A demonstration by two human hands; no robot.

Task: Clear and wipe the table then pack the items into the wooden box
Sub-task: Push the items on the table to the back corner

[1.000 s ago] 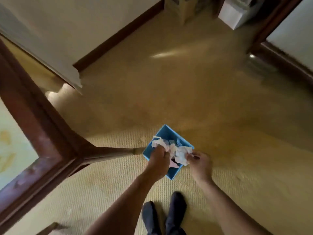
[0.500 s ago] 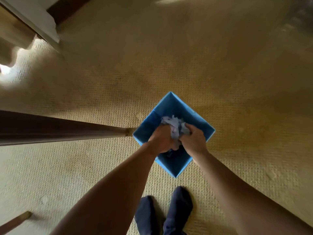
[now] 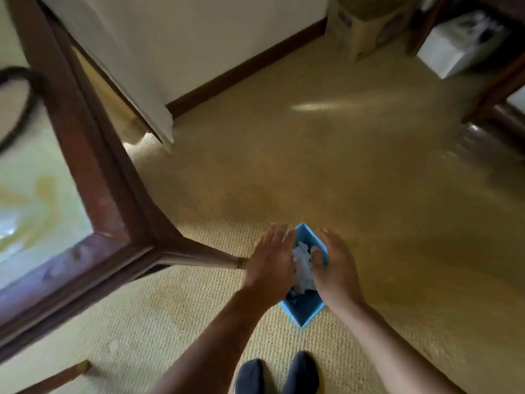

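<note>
Blue bin (image 3: 305, 311) stood on the carpet just beyond the person's socked feet (image 3: 301, 373), right of the table leg (image 3: 199, 255). Crumpled white paper (image 3: 302, 265) lay heaped inside, close to the rim. Left hand (image 3: 270, 263) and right hand (image 3: 336, 270) hovered over the bin mouth, one on each side of the heap. Fingers were straight and spread, gripping nothing. Right thumb seemed to lie against the paper; other contact was too blurred to call.

Risks, as judged:
- Heap sat high. Springy paper could rise and spill onto the carpet if left unpressed.
- Bin looked light and narrow. An uneven downward push could tip it toward the table leg or the feet.
- Glass-topped table (image 3: 93, 172) at left showed yellowish marks or reflections, could not tell which. If marks, wiping was not done.
- Black cable (image 3: 25, 89) on the table could snag a cloth.
- Wooden box was not in view, so packing might stall
</note>
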